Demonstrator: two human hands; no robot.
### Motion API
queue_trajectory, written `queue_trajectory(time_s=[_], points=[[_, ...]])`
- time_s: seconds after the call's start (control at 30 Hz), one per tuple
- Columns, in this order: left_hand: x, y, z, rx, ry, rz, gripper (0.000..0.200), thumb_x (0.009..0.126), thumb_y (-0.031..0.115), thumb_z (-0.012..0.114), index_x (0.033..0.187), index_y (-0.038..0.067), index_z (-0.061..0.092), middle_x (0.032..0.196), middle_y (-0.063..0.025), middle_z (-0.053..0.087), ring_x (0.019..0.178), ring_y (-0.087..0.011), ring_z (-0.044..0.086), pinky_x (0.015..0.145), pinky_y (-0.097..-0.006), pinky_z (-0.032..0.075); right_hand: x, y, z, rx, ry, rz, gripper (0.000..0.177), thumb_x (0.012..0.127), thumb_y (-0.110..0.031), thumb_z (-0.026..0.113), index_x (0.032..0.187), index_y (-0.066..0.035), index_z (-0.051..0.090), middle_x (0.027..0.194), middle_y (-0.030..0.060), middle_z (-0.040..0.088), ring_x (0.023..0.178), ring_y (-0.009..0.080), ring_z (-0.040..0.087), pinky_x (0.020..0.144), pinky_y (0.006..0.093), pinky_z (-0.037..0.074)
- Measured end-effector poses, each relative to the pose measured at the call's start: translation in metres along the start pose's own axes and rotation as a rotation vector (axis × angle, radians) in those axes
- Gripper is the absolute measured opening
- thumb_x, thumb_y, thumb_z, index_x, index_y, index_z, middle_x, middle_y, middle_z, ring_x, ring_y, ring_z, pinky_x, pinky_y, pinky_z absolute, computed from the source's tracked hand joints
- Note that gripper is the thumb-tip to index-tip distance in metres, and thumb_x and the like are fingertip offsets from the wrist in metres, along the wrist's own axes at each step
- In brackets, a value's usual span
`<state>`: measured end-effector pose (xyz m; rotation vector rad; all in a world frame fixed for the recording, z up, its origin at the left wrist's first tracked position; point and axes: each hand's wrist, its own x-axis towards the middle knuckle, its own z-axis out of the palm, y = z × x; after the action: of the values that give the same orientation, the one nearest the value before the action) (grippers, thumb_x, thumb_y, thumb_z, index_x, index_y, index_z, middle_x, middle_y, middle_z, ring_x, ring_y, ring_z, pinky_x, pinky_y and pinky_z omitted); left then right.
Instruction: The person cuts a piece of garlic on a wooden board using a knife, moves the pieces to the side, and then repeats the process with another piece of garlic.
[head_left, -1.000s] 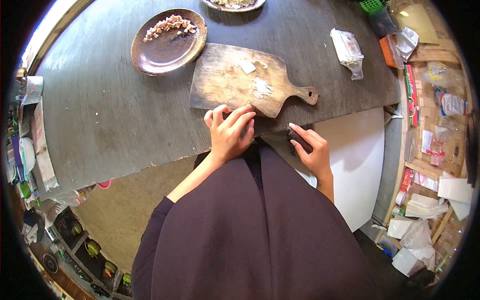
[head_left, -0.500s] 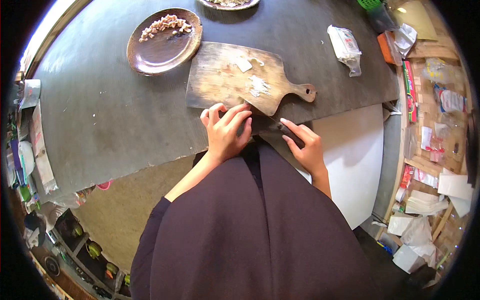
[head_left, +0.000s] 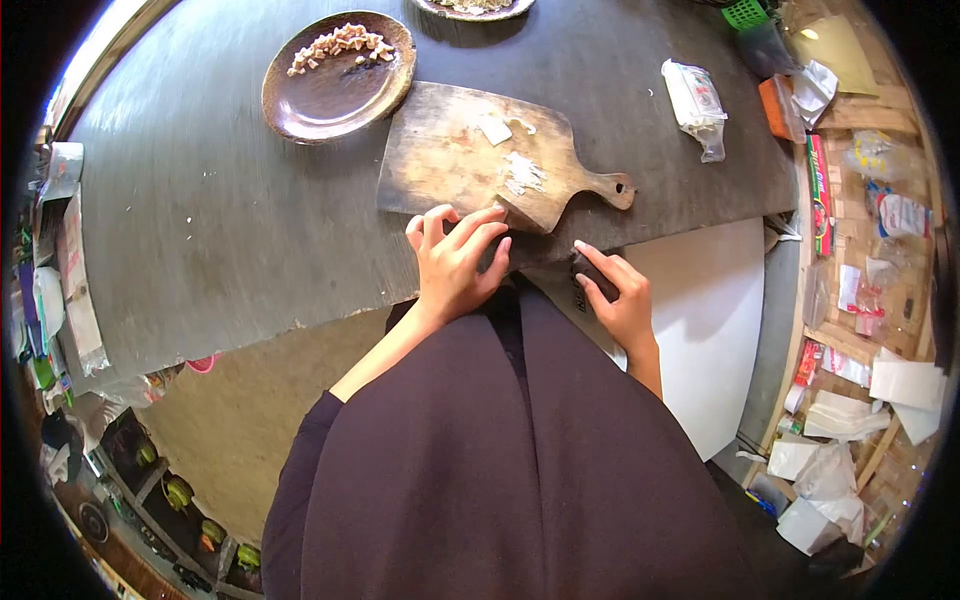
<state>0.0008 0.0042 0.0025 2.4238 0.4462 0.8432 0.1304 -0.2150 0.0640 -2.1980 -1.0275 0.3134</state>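
Your right hand (head_left: 624, 300) is wrapped round the dark handle of a knife (head_left: 590, 275); its blade is hard to make out. Your left hand (head_left: 455, 265) arches with bent fingers at the near edge of the cutting board (head_left: 440, 160); you cannot tell whether its fingertips pinch anything. The knife, at the table's (head_left: 260, 240) near edge, has its long axis slanting away and leftward, toward the board. White strips (head_left: 522, 174) lie near the board's handle end.

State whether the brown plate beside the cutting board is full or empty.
Partly filled: diced pieces cluster at the far side of the brown plate, leaving its near side bare.
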Motion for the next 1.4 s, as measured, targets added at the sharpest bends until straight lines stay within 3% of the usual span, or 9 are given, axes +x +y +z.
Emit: queue_trajectory(time_s=[0.1, 0.83, 1.4], points=[[0.000, 0.000, 0.001, 0.000, -0.003, -0.003, 0.022, 0.080, 0.021, 0.081, 0.101, 0.022, 0.076, 0.121, 0.0113, 0.075, 0.104, -0.0216, 0.055, 0.103, -0.0430, 0.032, 0.002, 0.006, 0.000, -0.010, 0.015, -0.006, 0.049, 0.086, -0.006, 0.078, 0.134, -0.016, 0.073, 0.089, 0.0116, 0.071, 0.073, 0.0273, 0.066, 0.067, 0.0364, 0.053], [-0.002, -0.003, 0.001, -0.015, 0.005, 0.009, 0.021, 0.079, 0.020, 0.081, 0.099, 0.022, 0.077, 0.119, 0.0113, 0.075, 0.104, -0.0216, 0.056, 0.104, -0.0439, 0.031, -0.007, -0.006, -0.009, -0.021, -0.034, 0.020, 0.049, 0.085, -0.006, 0.079, 0.134, -0.016, 0.073, 0.087, 0.0114, 0.071, 0.070, 0.0263, 0.066, 0.066, 0.0364, 0.054], [-0.002, -0.001, 0.000, -0.001, -0.006, 0.014, 0.022, 0.079, 0.019, 0.081, 0.100, 0.021, 0.076, 0.119, 0.0105, 0.075, 0.105, -0.0226, 0.054, 0.103, -0.0451, 0.032, -0.009, 0.000, -0.009, -0.046, -0.026, 0.014, 0.051, 0.087, -0.012, 0.079, 0.136, -0.022, 0.073, 0.086, 0.0092, 0.069, 0.071, 0.0267, 0.066, 0.066, 0.0374, 0.053]])
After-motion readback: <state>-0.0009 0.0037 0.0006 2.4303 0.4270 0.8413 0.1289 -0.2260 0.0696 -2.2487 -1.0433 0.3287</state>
